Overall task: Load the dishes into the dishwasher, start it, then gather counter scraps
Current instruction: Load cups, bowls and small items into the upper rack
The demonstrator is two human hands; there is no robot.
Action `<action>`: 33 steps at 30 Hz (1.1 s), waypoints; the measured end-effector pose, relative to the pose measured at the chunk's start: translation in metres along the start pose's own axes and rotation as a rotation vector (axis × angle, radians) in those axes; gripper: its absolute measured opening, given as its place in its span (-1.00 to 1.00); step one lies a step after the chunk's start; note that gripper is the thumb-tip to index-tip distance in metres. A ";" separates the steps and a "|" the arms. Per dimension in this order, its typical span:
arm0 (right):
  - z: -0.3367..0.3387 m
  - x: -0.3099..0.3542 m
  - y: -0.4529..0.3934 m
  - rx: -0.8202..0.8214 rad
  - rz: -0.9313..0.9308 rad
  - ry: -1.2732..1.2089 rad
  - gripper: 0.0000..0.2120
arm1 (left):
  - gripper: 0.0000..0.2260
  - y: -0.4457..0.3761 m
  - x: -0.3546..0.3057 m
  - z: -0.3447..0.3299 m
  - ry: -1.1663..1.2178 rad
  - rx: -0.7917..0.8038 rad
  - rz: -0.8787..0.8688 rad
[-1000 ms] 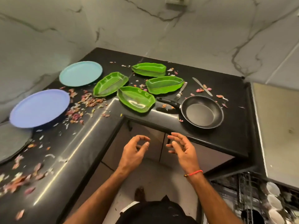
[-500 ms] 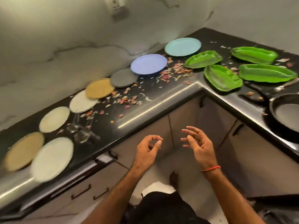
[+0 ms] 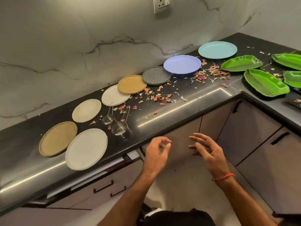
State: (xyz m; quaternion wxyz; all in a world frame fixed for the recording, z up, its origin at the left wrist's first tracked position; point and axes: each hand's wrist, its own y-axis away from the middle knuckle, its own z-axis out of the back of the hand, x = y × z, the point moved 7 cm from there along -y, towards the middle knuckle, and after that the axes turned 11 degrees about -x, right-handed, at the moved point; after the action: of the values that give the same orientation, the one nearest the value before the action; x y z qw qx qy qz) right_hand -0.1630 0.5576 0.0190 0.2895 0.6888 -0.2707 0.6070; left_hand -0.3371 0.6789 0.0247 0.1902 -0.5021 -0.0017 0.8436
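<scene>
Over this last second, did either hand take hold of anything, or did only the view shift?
Only the view swung left, bringing more plates and the steel cups into sight. The left hand and right hand stayed empty, fingers loose, in front of the counter. No dish moved.

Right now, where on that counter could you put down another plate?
The bare front strip of the counter, between the scraps and the edge, is free. So is the far left end beyond the tan plate. The back row of plates and the green trays are crowded.
</scene>
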 end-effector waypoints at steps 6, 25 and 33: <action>-0.084 -0.001 0.009 0.004 -0.007 0.014 -0.69 | -0.64 -0.072 0.087 0.094 -0.564 -0.105 0.080; -0.055 -0.016 0.049 -0.218 -0.032 0.108 -0.72 | -0.79 -0.072 0.124 0.078 -0.067 0.103 -0.018; 0.040 -0.003 0.080 -0.320 0.051 0.273 -0.58 | -0.43 0.016 0.021 -0.051 0.437 0.752 0.249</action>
State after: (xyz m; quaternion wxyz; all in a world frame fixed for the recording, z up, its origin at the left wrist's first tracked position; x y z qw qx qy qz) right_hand -0.1935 0.4737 0.0178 0.4139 0.5383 -0.3391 0.6511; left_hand -0.3080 0.6613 -0.0213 0.2523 -0.5609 0.4054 0.6763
